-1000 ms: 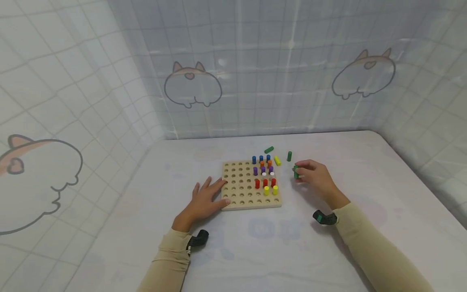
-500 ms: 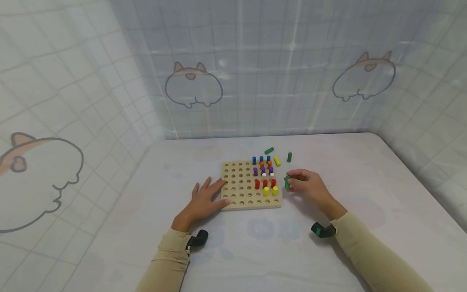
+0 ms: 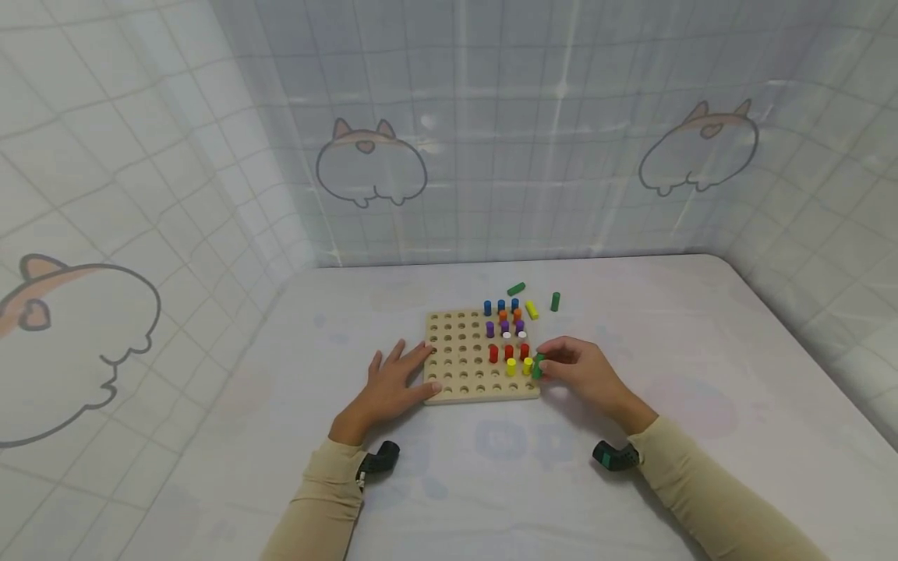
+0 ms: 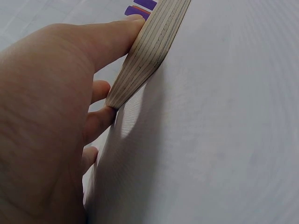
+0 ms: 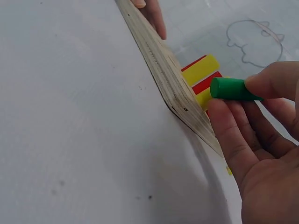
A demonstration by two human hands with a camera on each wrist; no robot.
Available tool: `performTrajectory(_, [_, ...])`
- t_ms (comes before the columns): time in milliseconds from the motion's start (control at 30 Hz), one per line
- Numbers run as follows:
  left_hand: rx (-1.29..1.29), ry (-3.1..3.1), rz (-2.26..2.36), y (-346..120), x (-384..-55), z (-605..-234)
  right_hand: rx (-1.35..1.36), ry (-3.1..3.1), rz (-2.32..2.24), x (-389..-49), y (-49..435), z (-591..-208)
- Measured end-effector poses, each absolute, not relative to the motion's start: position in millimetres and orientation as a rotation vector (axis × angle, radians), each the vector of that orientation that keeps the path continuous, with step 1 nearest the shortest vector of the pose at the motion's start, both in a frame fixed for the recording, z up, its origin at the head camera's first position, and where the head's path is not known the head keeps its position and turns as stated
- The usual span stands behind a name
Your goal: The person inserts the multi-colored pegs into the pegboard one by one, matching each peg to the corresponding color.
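Observation:
A wooden pegboard [image 3: 454, 375] with rows of holes lies flat on the table. My right hand [image 3: 581, 375] pinches a green peg [image 5: 231, 88] between thumb and fingers, just off the board's right edge near its front corner. My left hand [image 3: 390, 389] rests at the board's left side, thumb and fingertips on its edge, fingers spread. Standing in the right-hand columns are yellow pegs [image 3: 510, 367], red pegs [image 3: 494, 354], white pegs [image 3: 507, 336], purple pegs [image 3: 490, 329], orange pegs [image 3: 517, 315] and blue pegs [image 3: 487, 308]. The front row of holes holds no pegs.
Behind the board, one loose green peg [image 3: 516, 289] lies on its side. A second green peg [image 3: 556, 301] is to its right, with a loose yellow peg [image 3: 532, 310] near the board's back right corner. A patterned curtain [image 3: 505, 156] surrounds the table [image 3: 491, 483].
My right hand has carried the green peg left and toward me, from beside the loose pegs to the board's front right corner. The left hand stays in place.

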State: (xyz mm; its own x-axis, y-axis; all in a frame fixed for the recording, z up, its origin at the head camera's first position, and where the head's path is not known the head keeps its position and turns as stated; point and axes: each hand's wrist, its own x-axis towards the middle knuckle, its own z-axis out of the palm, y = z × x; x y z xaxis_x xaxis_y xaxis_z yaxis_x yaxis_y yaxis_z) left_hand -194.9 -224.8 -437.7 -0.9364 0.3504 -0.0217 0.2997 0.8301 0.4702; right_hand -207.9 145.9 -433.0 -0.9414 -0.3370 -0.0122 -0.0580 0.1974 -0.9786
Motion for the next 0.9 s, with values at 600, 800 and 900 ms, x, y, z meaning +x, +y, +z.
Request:
performTrajectory(600, [0.521,2.914,0.726,-224,-194,-438,-0.553,2.473,-1.590,-203,138,-433])
performTrajectory(800, [0.523,2.917,0.747,-224,-195,-437,-0.557,2.527,-1.558,-201,135,-431])
performTrajectory(900, [0.524,2.915,0.734,-224,-196,-437,-0.593,2.550,-1.549,-200,135,-432])
